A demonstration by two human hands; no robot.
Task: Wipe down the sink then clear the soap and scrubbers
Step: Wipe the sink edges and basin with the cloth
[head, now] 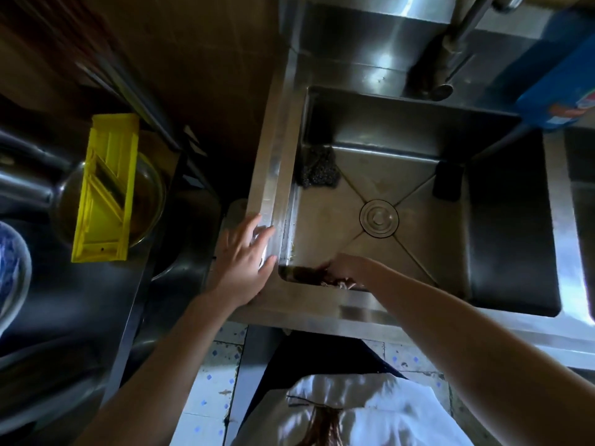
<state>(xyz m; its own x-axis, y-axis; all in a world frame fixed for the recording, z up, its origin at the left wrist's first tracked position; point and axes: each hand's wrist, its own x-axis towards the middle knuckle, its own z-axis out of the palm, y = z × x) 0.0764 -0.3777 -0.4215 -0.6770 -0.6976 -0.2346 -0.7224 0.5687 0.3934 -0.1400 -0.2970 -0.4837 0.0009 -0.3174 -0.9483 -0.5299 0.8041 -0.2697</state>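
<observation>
A steel sink point(322, 304) fills the middle of the head view, with a round drain point(379, 218) at its centre. A dark mesh scrubber point(318, 168) lies in the basin's far left corner. A dark block point(447, 180), perhaps a sponge or soap, leans at the far right wall. My left hand point(244, 259) rests flat with straight fingers on the sink's left rim. My right hand point(341, 272) reaches into the near left corner of the basin, its fingers on brownish scraps point(322, 278); the sink's front edge hides most of the fingers.
A faucet point(450, 56) stands behind the basin. A blue package point(553, 91) sits at the far right rim. Left of the sink, a yellow slicer point(104, 188) lies over a glass bowl point(151, 201) on a dark counter. Tiled floor shows below.
</observation>
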